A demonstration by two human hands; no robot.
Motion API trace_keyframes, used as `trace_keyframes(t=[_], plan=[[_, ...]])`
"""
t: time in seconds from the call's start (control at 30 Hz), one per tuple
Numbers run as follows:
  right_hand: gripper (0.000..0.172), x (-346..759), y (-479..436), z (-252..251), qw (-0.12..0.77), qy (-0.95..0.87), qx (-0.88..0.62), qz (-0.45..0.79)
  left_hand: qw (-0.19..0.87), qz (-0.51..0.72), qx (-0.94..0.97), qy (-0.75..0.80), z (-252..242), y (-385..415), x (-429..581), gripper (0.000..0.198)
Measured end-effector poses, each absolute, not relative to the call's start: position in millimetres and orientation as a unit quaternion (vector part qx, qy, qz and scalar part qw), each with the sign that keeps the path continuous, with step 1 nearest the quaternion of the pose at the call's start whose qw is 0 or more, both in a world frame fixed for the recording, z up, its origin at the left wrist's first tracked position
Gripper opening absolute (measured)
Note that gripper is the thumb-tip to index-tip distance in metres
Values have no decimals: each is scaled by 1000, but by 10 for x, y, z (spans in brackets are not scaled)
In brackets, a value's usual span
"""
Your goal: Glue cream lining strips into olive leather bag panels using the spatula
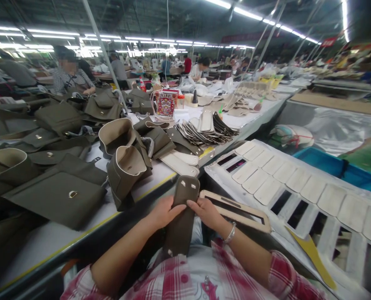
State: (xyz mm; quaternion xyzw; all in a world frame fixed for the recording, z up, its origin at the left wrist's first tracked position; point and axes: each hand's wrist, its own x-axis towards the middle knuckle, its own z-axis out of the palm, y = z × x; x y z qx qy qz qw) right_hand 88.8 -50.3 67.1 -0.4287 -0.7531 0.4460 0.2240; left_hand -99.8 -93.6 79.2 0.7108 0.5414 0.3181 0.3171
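Note:
Both my hands grip one long olive-green leather strap piece [183, 216] with a rounded top and small holes, held upright over my lap. My left hand [164, 212] clasps its left edge, thumb across the front. My right hand [207, 211], with a silver bracelet at the wrist, pinches its right edge. Under my right hand lies a tan flat template [244, 212] with slots.
The worktable [79, 233] on the left carries several olive bag bodies [125, 171] and flaps [60, 198], plus a fan of dark strap pieces [204, 131]. A rack of beige cut pieces [285, 183] stands right. A seated person [69, 75] works at the far left.

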Motion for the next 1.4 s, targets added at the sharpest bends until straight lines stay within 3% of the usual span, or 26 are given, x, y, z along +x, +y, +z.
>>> trace_keyframes(t=[0.23, 0.53, 0.63, 0.73, 0.87, 0.97, 1.1, 1.23, 1.4], plan=[[51, 915, -452, 798, 151, -801, -496, 300, 391, 379, 655, 523, 730, -905, -789, 29], [70, 967, -460, 848, 59, -809, -519, 270, 505, 390, 611, 468, 660, -945, -804, 28], [68, 975, -435, 850, 84, -808, -518, 269, 534, 411, 572, 468, 576, -982, -787, 30], [52, 952, -410, 842, 119, -829, -504, 210, 544, 448, 515, 488, 449, -1002, -715, 39], [42, 873, -381, 824, 119, -855, -472, 181, 406, 536, 464, 576, 395, -996, -637, 40], [41, 805, -375, 834, 136, -857, -452, 205, 292, 531, 461, 648, 493, -995, -653, 36], [41, 744, -402, 895, 157, -842, -454, 245, 247, 508, 501, 656, 605, -1005, -690, 30], [41, 745, -450, 964, 175, -826, -467, 265, 271, 517, 503, 637, 576, -1003, -687, 33], [50, 835, -401, 922, 199, -805, -444, 338, 447, 550, 466, 530, 530, -1006, -710, 33]])
